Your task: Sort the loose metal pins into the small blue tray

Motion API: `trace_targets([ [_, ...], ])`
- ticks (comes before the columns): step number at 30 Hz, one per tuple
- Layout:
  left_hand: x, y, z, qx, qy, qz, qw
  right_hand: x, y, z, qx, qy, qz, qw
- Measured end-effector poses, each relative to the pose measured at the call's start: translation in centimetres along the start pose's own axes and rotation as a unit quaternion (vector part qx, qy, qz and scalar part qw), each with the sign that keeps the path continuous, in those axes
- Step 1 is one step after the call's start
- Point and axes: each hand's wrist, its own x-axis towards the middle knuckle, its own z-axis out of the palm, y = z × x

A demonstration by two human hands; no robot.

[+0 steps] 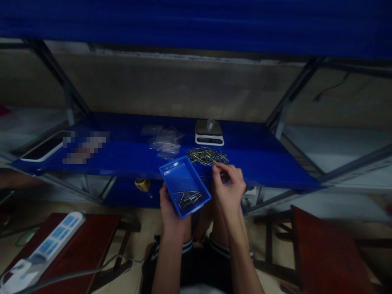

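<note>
1. Your left hand (172,212) grips a blue rectangular plastic tray (177,170) from its left side and below, holding it in front of the worktop's near edge. Take that tray as the dial's centre, with 12 o'clock pointing away from you.
2. Slim, gold- and silver-coloured metal pins (188,199) lie loosely inside, gathered at the tray's 5 o'clock end.
3. Your right hand (229,183) is at 3 o'clock, its thumb and fingers curled toward one another; you cannot tell from this view whether they pinch anything.
4. At 1 o'clock, just beyond its fingertips, a loose pile of similar slim metal pins (204,155) lies on the blue worktop (260,153).
5. Past that pile, also at 1 o'clock, you have a white digital scale with a dark platform (209,140), a small clear object (210,124) on top.
6. Flat, clear plastic bags (167,143) overlap at 11 o'clock.
</note>
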Motion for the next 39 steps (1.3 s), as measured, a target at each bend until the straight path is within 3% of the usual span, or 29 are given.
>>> trace_targets([
  [2,0.3,0.0,-0.3,-0.007,0.005,0.009,1.000,1.0,2.4,0.4,-0.072,0.022,-0.004,0.997],
  [6,0.6,-0.1,-0.6,-0.009,-0.002,0.005,1.000,2.6,5.3,1.2,-0.153,0.001,0.036,0.988],
  [12,0.2,0.1,0.1,-0.016,0.016,0.003,1.000,2.5,5.3,1.6,-0.206,-0.010,0.053,0.977],
  [19,-0.5,0.3,0.8,-0.009,0.032,-0.007,0.999,1.9,5.1,1.4,-0.190,-0.001,0.040,0.981],
  [28,-0.3,0.2,0.2,0.003,0.020,-0.005,1.000,1.3,4.2,1.5,-0.095,0.091,0.034,0.991],
  [33,-0.1,0.2,0.1,0.004,0.020,-0.017,1.000,0.4,3.3,1.2,0.079,0.109,0.101,0.986],
  [36,-0.3,0.1,0.5,-0.001,0.010,-0.014,1.000,-0.4,1.1,0.7,0.157,0.061,0.110,0.979],
  [39,-0.6,0.0,0.9,0.005,0.003,-0.011,1.000,-0.9,-1.9,0.0,0.177,-0.056,0.047,0.981],
])
